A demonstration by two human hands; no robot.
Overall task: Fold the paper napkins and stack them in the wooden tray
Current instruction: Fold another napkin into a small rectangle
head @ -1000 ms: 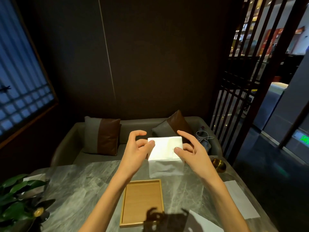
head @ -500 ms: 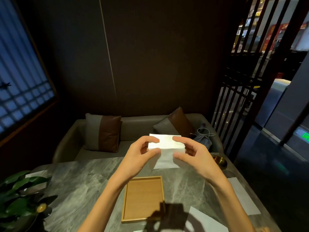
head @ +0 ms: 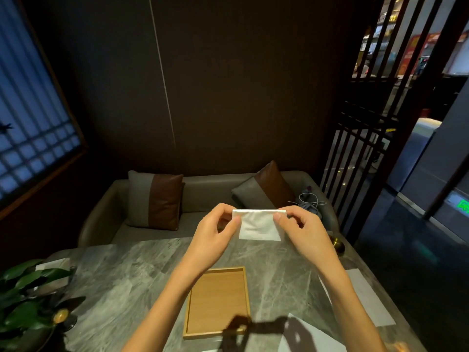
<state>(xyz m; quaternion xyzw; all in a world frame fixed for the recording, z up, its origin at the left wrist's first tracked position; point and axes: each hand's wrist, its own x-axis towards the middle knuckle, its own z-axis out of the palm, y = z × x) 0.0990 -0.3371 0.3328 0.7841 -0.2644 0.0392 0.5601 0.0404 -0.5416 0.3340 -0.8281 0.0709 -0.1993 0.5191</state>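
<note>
A white paper napkin (head: 258, 226) hangs folded in the air above the far half of the table. My left hand (head: 214, 235) pinches its upper left corner between thumb and fingers. My right hand (head: 302, 229) pinches the upper right corner the same way. The fold runs along the top edge between my hands. Below and nearer to me, the wooden tray (head: 187, 313) lies on the grey marble table (head: 121, 283) with nothing in it.
Flat white napkins lie on the table at the right (head: 368, 295) and near the front edge (head: 312, 336). A potted plant (head: 28, 301) stands at the left corner. A small brass bowl (head: 338, 245) sits at the far right. Beyond the table is a sofa with two cushions.
The napkin's lower half has been brought up, so it now hangs shorter, about half its earlier height. Both hands rose slightly and shifted their pinch to the top corners.
</note>
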